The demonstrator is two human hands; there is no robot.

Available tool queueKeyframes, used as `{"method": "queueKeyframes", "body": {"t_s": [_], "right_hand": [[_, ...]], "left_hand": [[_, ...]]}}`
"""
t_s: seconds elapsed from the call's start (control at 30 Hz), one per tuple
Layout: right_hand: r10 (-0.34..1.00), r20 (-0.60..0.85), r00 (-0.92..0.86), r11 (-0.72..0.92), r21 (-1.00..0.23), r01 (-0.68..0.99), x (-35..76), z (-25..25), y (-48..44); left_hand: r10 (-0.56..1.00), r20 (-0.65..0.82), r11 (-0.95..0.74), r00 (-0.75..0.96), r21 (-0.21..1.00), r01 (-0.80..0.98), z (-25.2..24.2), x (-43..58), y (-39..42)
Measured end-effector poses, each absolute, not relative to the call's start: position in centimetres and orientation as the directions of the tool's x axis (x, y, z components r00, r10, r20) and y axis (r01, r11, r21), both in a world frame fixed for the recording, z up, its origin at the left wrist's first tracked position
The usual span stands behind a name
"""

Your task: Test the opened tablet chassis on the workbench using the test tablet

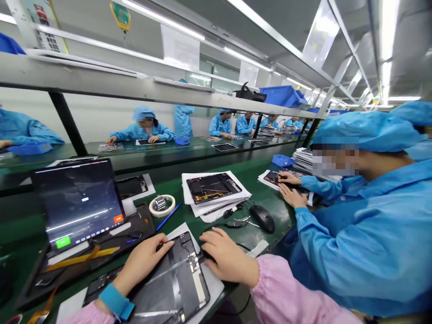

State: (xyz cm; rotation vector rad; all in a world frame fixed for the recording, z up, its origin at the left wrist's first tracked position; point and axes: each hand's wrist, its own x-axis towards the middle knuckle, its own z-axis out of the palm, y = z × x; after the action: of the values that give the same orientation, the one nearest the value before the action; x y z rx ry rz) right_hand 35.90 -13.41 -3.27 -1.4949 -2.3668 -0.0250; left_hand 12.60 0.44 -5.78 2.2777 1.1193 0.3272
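An opened tablet [162, 288], its dark inside and metal strips bared, lies tilted on white sheets before me. My left hand [148, 258], with a blue wrist band [116, 301], grips its upper left edge, thumb and fingers bent close together. At the tablet's right edge is my right hand [226, 256], fingers bent around something small and dark, mostly hidden. A black cable comes out behind that hand. Another dark panel [97, 285] is partly under my left forearm.
A lit laptop-like screen [77, 202] stands left. Beyond my hands are a tape roll [162, 205], a blue pen [168, 216], another opened tablet [212, 186] on papers, and a black mouse [262, 218]. A co-worker in blue [364, 234] sits close at right; a shelf [162, 92] crosses above.
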Motion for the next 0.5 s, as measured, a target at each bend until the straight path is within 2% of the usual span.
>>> {"method": "queueKeyframes", "body": {"t_s": [0.13,0.23,0.5], "right_hand": [[0.861,0.275,-0.427,0.458,-0.057,0.887,35.1,-3.1,-12.0],[0.830,0.215,-0.514,0.525,0.007,0.851,35.0,-2.9,-11.3],[0.761,0.130,-0.635,0.640,0.003,0.768,35.2,-2.4,-9.7]], "left_hand": [[0.781,-0.037,-0.487,0.623,0.589,0.645,-5.8,12.7,0.5],[0.780,-0.038,-0.485,0.625,0.594,0.642,-5.7,12.7,0.5],[0.779,-0.051,-0.479,0.625,0.595,0.646,-5.6,12.6,0.4]]}}
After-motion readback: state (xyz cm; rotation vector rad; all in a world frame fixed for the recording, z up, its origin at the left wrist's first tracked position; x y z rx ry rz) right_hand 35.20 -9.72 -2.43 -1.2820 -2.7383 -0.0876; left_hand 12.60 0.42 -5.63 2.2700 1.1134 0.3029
